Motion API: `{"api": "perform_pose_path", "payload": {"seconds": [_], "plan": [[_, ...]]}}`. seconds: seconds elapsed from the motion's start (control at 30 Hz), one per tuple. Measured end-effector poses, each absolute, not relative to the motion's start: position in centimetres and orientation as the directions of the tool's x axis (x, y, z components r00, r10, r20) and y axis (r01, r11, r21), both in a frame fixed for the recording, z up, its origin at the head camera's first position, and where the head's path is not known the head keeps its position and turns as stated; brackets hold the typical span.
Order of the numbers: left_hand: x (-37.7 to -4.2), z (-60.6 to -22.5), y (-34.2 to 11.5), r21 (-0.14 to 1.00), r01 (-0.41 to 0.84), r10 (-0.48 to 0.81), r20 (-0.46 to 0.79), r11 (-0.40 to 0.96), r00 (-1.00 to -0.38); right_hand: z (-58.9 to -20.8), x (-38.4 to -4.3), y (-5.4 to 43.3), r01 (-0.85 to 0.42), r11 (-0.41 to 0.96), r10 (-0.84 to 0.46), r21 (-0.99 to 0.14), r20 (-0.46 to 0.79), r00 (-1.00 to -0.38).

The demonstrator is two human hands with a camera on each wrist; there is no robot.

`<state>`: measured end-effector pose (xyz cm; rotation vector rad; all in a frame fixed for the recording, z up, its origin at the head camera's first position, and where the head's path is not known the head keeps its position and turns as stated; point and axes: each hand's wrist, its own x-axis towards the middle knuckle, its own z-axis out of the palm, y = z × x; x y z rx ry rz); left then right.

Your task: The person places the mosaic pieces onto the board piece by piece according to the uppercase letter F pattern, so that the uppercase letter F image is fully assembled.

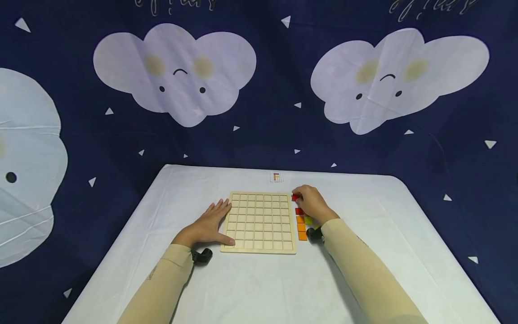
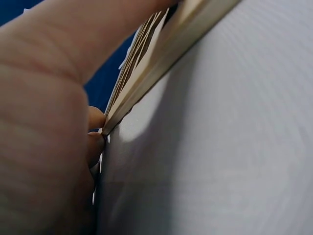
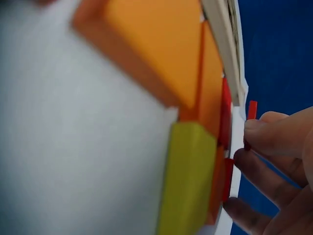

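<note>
A pale wooden grid board [image 1: 259,251] lies on the white table, its square cells bare. My left hand [image 1: 207,225] rests along the board's left edge, fingers spread toward the far corner and thumb on the near corner. Past the board's far right corner, my right hand [image 1: 313,203] pinches a small red square tile [image 3: 252,111] between thumb and fingertips. Another red tile [image 1: 299,211] lies just below that hand, at the head of a column of orange tiles [image 1: 301,227]. Yellow-green tiles [image 1: 308,220] sit beside the column, partly hidden by the right hand and wrist.
A small card [image 1: 276,177] printed with a coloured grid pattern lies behind the board, near the table's far edge. White cloth [image 1: 251,288] covers the table. Behind it hangs a dark blue curtain [image 1: 267,144] with clouds and triangles.
</note>
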<state>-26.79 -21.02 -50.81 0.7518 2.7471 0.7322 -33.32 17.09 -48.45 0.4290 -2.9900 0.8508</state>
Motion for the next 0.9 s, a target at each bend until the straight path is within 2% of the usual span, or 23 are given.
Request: {"api": "perform_pose_path", "payload": {"seconds": [0.33, 0.9], "plan": [[-26.7, -50.8, -21.0, 0.507, 0.428, 0.523, -0.053, 0.748, -0.851, -48.0, -33.2, 15.9, -0.343, 0.753, -0.297, -0.562, 0.175, -0.939], [-26.8, -51.1, -21.0, 0.504, 0.436, 0.527, -0.046, 0.746, -0.849, -48.0, -32.6, 12.8, -0.401, 0.706, -0.366, -0.584, 0.185, -0.912]]}}
